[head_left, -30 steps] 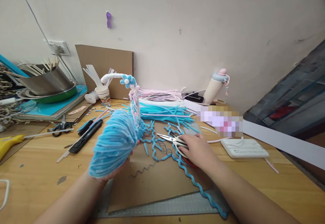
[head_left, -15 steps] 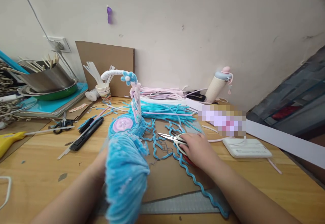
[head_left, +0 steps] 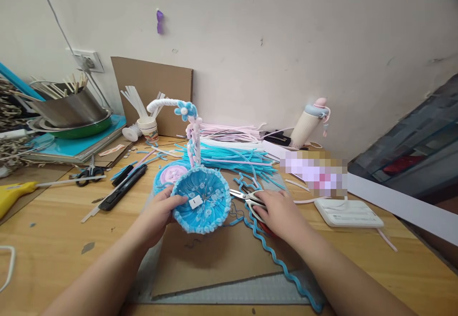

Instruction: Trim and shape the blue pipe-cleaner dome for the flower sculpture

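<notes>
My left hand (head_left: pixel 157 213) grips the rim of a blue pipe-cleaner bowl (head_left: pixel 201 199), tipped so its hollow inside faces me; a small white tag sits in its middle. Behind it stands a blue and pink disc base (head_left: pixel 171 173) with a braided stem and a white curved hook bearing a blue flower (head_left: pixel 185 110). My right hand (head_left: pixel 277 210) rests palm down on the handles of silver scissors (head_left: pixel 242 194), fingers curled over them. A wavy blue pipe cleaner (head_left: pixel 282 266) runs from under that hand toward the near edge.
Loose blue and pink pipe cleaners (head_left: pixel 232 156) lie at the back. A black utility knife (head_left: pixel 123 192), black scissors (head_left: pixel 88 175), a yellow glue gun (head_left: pixel 14 194), a paper cup (head_left: pixel 148 128), a metal pot (head_left: pixel 67 108), a white box (head_left: pixel 348 212) and a bottle (head_left: pixel 307 124) surround the cardboard mat (head_left: pixel 214 258).
My left hand has turned the blue bowl over, from its fluffy outside facing me to its open inside facing me, and lifted it toward the stem. My right hand has stayed on the scissors.
</notes>
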